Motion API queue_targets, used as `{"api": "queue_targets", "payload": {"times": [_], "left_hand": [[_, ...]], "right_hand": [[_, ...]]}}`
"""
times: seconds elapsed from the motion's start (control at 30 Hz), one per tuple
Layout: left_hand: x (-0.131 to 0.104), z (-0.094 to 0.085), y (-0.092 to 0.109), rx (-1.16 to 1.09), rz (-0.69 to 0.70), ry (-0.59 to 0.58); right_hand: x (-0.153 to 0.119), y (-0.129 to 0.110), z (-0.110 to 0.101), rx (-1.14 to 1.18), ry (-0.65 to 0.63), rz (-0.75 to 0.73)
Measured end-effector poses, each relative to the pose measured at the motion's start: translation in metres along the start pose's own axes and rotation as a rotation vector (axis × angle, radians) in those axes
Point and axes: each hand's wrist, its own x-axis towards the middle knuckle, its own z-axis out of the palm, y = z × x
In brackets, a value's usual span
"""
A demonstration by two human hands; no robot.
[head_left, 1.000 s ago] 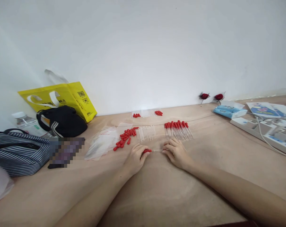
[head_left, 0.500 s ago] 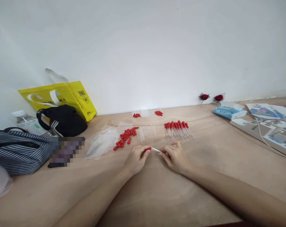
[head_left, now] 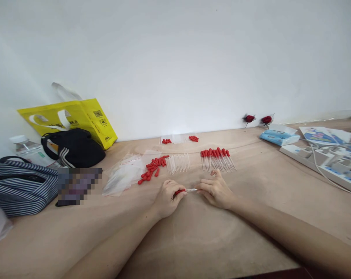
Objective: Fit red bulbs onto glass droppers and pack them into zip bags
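Note:
My left hand [head_left: 167, 200] pinches a red rubber dropper bulb [head_left: 180, 191] between thumb and fingers. From the bulb's end a clear glass dropper tube [head_left: 192, 190] runs across to my right hand [head_left: 217, 193], whose thumb and fingers are closed on its other end. The tube lies almost level, just above the table. Beyond my left hand is a loose pile of red bulbs [head_left: 152, 169], beside a row of bare glass tubes [head_left: 178, 163]. Further right lies a row of droppers [head_left: 217, 159] with red bulbs on their tubes.
Clear zip bags [head_left: 123, 174] lie left of the pile, and bagged bulbs [head_left: 193, 138] rest by the wall. A yellow bag [head_left: 85, 120], black cap [head_left: 79, 147], bottle [head_left: 30, 149] and striped pouch [head_left: 24, 190] stand left. At right are a tissue pack [head_left: 279, 136] and power strip [head_left: 317, 166].
Both hands have come slightly lower and nearer. The tube between them has turned from sloping down rightward to nearly level. The rows and the pile look unchanged.

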Motion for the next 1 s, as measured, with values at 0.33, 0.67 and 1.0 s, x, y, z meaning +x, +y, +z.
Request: {"api": "queue_targets", "payload": {"times": [0.33,0.67,1.0], "left_hand": [[-0.003,0.0,0.002,0.142,0.154,0.0],[-0.003,0.003,0.002,0.162,0.188,0.004],[-0.001,0.002,0.002,0.148,0.2,0.002]], "right_hand": [[-0.001,-0.01,0.002,-0.089,0.033,-0.058],[0.002,-0.015,0.008,-0.042,-0.037,-0.015],[0.003,-0.01,0.012,0.022,-0.13,0.025]]}}
